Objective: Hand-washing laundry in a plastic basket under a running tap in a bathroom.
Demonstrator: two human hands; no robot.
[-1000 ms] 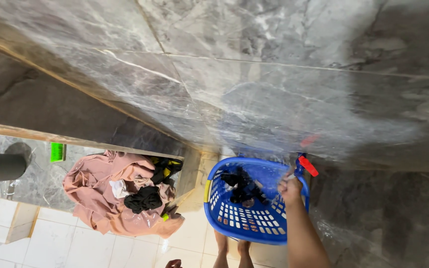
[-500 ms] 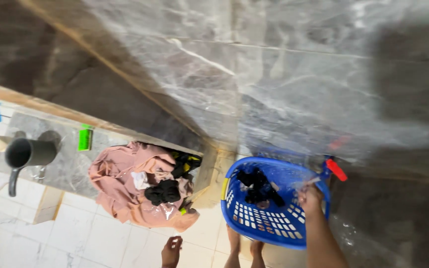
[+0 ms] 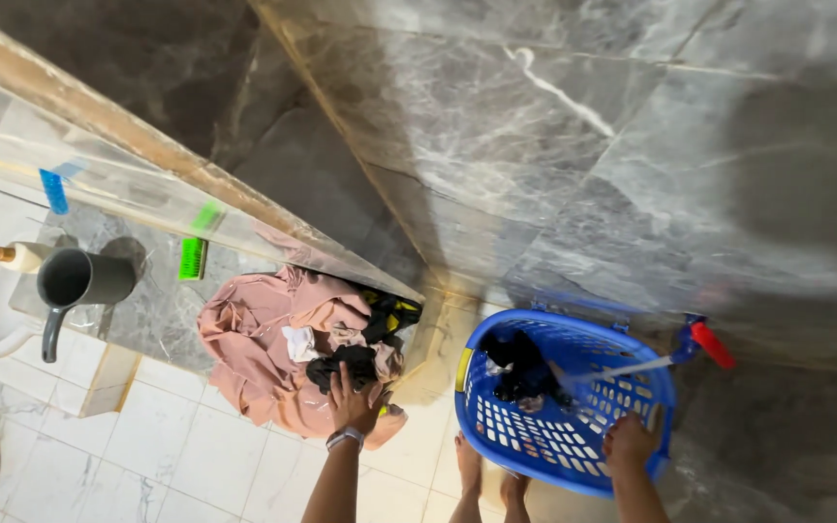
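From the head camera, the left hand (image 3: pixel 349 399) lies flat on a pile of clothes (image 3: pixel 288 353) heaped on a grey ledge (image 3: pixel 152 310). Its fingers are spread and rest on a black garment (image 3: pixel 341 363) at the near side of the pile; they press down on the cloth and are not closed around anything. A band sits on the wrist. Most of the pile is pink fabric, with a small white piece (image 3: pixel 299 343) in the middle and a black and yellow item (image 3: pixel 391 316) at its far right edge.

The right hand (image 3: pixel 629 444) grips the near rim of a blue basket (image 3: pixel 566 426), fingers curled over the edge. The basket stands on the floor just right of the ledge, against a dark marble wall (image 3: pixel 573 145). Dark clothes (image 3: pixel 520 368) lie in its far part. A thin stream of water (image 3: pixel 617 368) runs into the basket from a tap (image 3: pixel 704 339) with a red handle on the wall; where it lands is hard to see. Two bare feet (image 3: pixel 486 475) stand on the pale floor tiles just before the basket, between the two arms.

On the ledge, left of the pile, lies a green brush (image 3: pixel 192 259), and further left a grey jug (image 3: pixel 77 286) lies on its side with its mouth to the camera.
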